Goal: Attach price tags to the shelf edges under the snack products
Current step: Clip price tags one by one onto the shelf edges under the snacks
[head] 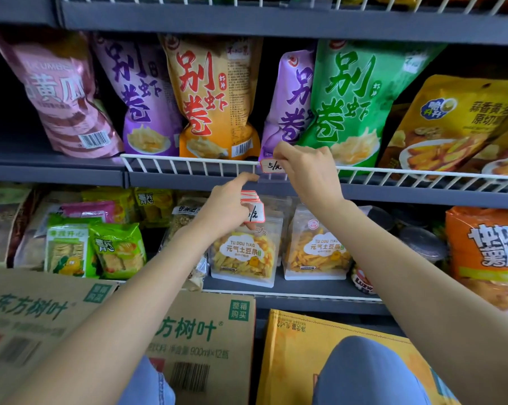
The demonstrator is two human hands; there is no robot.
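While one price tag (271, 166) was pinched against the white wire rail (188, 161) by the right hand (305, 171), a stack of spare tags (252, 207) was held in the left hand (226, 209); most shelf edges appeared untagged.

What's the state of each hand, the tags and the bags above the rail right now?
right hand: pinches the price tag on the wire rail.
price tag: on the white wire rail, partly hidden by fingers.
left hand: holds the tag stack, index finger pointing toward the rail.
tag stack: fanned, in the left hand.
snack bags: upright behind the rail.
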